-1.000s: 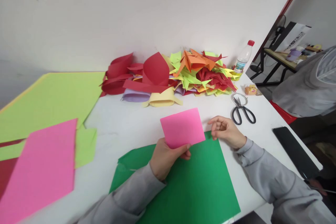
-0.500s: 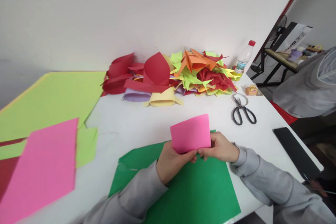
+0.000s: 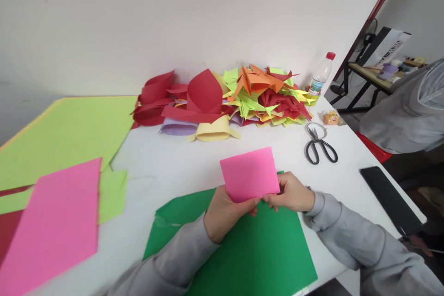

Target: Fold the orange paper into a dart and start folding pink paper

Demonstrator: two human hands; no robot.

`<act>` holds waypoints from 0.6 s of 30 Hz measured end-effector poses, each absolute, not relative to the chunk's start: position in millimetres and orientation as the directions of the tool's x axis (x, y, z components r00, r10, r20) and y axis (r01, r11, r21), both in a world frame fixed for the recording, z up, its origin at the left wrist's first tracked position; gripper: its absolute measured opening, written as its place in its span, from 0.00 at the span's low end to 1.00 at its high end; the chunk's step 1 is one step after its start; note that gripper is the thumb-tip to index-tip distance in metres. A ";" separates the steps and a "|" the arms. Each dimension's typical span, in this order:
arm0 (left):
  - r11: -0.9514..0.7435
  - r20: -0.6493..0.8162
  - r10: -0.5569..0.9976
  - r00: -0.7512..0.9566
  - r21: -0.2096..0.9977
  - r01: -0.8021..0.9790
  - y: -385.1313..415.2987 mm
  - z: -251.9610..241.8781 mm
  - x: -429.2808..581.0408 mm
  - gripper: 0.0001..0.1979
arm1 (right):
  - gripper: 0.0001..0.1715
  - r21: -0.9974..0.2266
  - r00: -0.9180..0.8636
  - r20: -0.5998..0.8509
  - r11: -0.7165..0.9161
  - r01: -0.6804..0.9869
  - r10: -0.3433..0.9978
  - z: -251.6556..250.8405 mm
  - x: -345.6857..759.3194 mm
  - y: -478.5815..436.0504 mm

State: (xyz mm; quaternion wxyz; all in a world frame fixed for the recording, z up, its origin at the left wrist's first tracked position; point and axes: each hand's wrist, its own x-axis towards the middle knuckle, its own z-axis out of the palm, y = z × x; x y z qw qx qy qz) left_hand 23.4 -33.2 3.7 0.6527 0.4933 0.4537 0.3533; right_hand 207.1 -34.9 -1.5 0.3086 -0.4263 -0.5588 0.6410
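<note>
A small rectangle of pink paper (image 3: pixel 248 172) is held up between both hands, above a large green sheet (image 3: pixel 256 249) on the table. My left hand (image 3: pixel 227 212) is closed on its lower left side, with the thumb along the bottom edge. At the lower right corner, my right hand (image 3: pixel 291 192) pinches the same paper between thumb and fingers. The two thumbs nearly meet below the paper. Some fingers are hidden behind it.
Larger pink (image 3: pixel 65 222) and lime sheets (image 3: pixel 76 134) lie at the left. Along the wall are rolled red paper shapes (image 3: pixel 204 95) and folded paper pieces (image 3: pixel 263 90). To the right are a bottle (image 3: pixel 319 78), scissors (image 3: pixel 321 145), a black phone-like slab (image 3: pixel 390 201) and a seated person (image 3: pixel 402 111).
The pink paper has tilted slightly, its upper edge leaning further left. Both hands keep their hold on it in nearly the same place. The whole view has shifted a little.
</note>
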 end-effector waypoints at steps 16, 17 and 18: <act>0.279 -0.229 0.915 0.331 0.954 -0.109 -26.9 3.1 20.1 0.11 | 0.14 -0.980 -0.409 -0.196 -0.167 0.106 0.891 6.3 222.9 -23.9; 0.279 -0.224 0.919 0.324 0.951 -0.133 -26.1 2.6 19.7 0.11 | 0.15 -0.981 -0.395 -0.191 -0.160 0.110 0.899 6.4 224.8 -22.6; 0.280 -0.222 0.922 0.316 0.948 -0.153 -25.4 2.0 19.4 0.13 | 0.15 -0.982 -0.383 -0.186 -0.153 0.115 0.905 6.3 226.4 -21.4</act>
